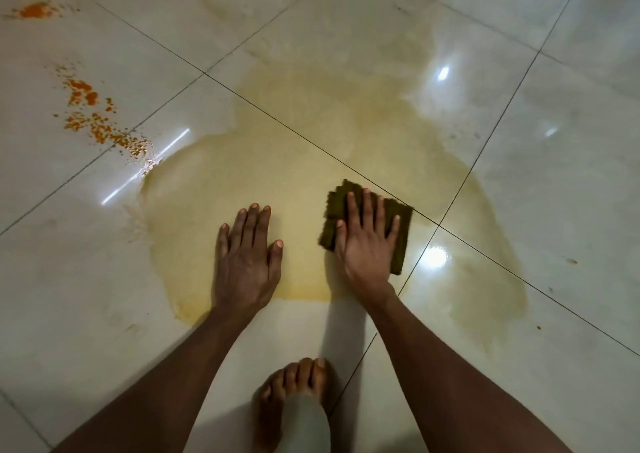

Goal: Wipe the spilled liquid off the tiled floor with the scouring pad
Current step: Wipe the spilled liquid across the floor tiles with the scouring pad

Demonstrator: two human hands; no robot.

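A wide yellowish puddle of spilled liquid (311, 134) spreads over the pale glossy floor tiles (571, 175) in the middle of the view. A dark green scouring pad (401, 231) lies flat in the puddle's near right part. My right hand (365, 241) presses down on the pad with straight, spread fingers. To its left, my left hand (247, 251) rests flat on the wet tile with fingers straight, holding nothing.
Orange crumbs and powder (93, 116) are scattered at the left, with another orange patch (36, 10) at the far left top. My bare foot (294, 393) stands on the tile below the hands. Dark grout lines cross the floor diagonally.
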